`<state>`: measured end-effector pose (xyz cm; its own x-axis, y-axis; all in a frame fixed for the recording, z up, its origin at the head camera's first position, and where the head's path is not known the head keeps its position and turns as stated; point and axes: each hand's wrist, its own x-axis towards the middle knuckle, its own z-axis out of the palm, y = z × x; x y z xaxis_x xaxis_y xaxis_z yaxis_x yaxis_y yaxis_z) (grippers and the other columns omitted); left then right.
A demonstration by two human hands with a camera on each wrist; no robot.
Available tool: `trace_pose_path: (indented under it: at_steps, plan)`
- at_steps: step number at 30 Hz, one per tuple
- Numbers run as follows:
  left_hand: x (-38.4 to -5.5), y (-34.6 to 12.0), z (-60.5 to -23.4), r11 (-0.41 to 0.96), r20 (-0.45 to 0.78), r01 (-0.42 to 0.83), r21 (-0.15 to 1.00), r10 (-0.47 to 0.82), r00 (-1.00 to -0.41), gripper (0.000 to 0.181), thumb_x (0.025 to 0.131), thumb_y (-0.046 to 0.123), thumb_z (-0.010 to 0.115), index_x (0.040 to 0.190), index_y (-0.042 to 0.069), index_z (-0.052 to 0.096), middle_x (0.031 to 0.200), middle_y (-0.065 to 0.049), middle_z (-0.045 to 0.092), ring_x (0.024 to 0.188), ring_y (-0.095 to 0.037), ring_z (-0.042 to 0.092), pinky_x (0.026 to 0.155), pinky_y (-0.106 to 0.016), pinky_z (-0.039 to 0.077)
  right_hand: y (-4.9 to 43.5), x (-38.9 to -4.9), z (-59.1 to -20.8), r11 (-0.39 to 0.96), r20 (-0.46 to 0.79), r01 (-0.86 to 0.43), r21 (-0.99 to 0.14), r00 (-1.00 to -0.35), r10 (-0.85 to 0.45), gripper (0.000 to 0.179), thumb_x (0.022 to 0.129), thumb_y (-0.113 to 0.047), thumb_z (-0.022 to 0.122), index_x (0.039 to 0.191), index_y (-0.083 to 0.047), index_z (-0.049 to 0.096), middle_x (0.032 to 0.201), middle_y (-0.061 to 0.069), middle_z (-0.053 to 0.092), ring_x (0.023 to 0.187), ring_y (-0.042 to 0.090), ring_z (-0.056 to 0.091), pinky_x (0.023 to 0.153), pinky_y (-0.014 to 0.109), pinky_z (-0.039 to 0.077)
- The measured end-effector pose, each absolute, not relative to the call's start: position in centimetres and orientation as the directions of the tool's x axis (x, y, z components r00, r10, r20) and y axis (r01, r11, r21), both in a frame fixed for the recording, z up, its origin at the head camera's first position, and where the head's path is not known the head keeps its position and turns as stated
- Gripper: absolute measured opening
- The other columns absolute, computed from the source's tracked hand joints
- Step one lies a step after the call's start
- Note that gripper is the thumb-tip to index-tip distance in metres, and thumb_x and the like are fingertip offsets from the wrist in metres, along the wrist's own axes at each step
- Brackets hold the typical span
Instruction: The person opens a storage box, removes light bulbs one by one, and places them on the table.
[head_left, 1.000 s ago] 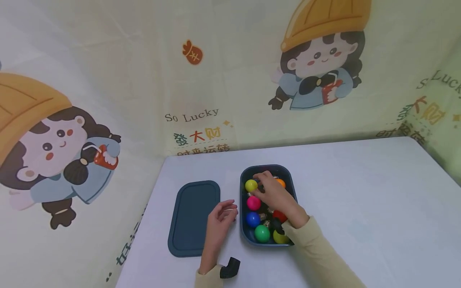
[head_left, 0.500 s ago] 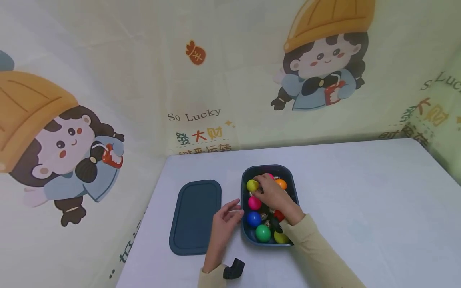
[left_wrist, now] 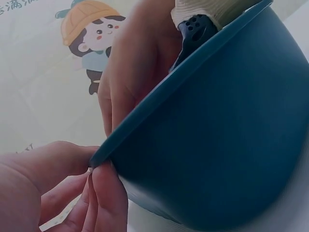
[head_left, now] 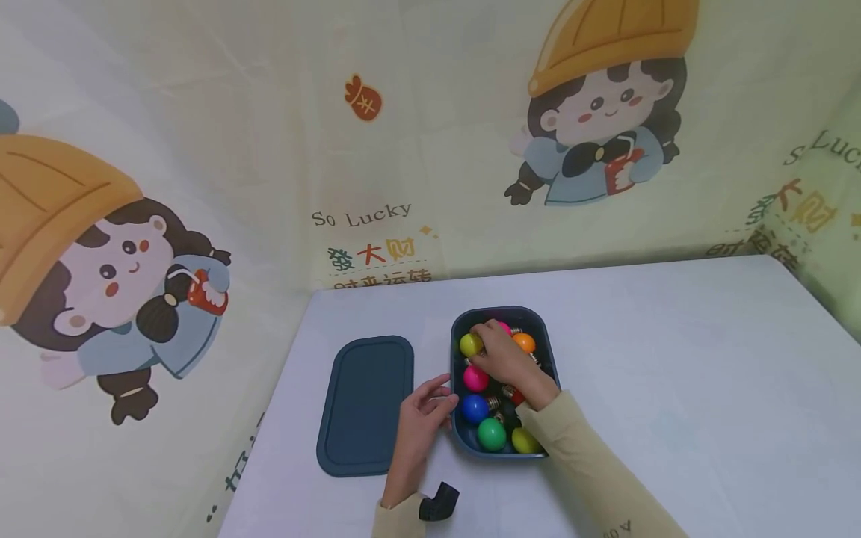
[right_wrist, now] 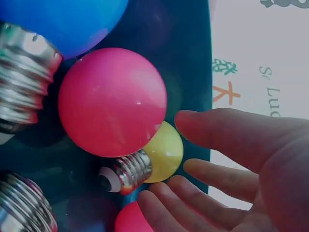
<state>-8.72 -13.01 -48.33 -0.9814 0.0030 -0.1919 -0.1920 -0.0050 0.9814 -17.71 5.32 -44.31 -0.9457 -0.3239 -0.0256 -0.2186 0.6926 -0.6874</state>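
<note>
A dark blue tub (head_left: 453, 441) holds several round coloured light bulbs with metal screw bases. My right hand (head_left: 507, 355) reaches into its far left part, thumb and fingers spread about a yellow bulb (head_left: 470, 344). In the right wrist view that yellow bulb (right_wrist: 166, 152) lies partly behind a pink bulb (right_wrist: 113, 101), with the fingers fairly straight beside it; no firm grip shows. At the tub's left side is my left hand (head_left: 418, 418). The left wrist view has its thumb (left_wrist: 72, 154) and fingers pinching the tub's rim (left_wrist: 145, 108).
Left of the tub lies a flat dark blue lid (head_left: 363, 407) on the white table (head_left: 673, 359). Blue (head_left: 474, 409), green (head_left: 492, 434) and orange (head_left: 524, 343) bulbs are among those in the tub. A printed cloth (head_left: 464, 149) hangs behind the table.
My right hand has come slightly closer round the yellow bulb, its fingers drawing in. My left hand has moved right, from beside the tub to its rim.
</note>
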Motion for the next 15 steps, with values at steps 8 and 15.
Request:
trace_pose_path:
  at_steps: [8, 15]
  plan:
    - [-8.64, -13.06, -48.49, -0.02, -0.199, -0.199, 0.98, -0.004, -0.98, 0.044, 0.089, 0.02, 0.075, 0.13, 0.007, 0.064, 0.103, -0.007, 0.063, 0.074, -0.011, 0.061, 0.061, -0.021, 0.052, 4.97, -17.97, -44.25, 0.714, -0.022, -0.241, -0.657, -0.941, -0.337, 0.047, 0.09, -0.01, 0.07, 0.131, 0.008, 0.054, 0.121, 0.023, 0.054, 0.1, 0.03, 0.056, 0.095, 0.046, 0.053]
    - [-8.79, -13.05, -48.54, -0.032, -0.213, -0.212, 0.977, -0.008, -0.977, 0.041, 0.089, 0.018, 0.075, 0.128, 0.008, 0.065, 0.102, -0.007, 0.063, 0.074, -0.011, 0.061, 0.061, -0.021, 0.052, 4.86, -18.26, -44.5, 0.731, -0.005, -0.274, -0.624, -0.935, -0.355, 0.046, 0.09, -0.008, 0.067, 0.129, 0.01, 0.054, 0.115, 0.022, 0.054, 0.096, 0.029, 0.055, 0.092, 0.043, 0.054]
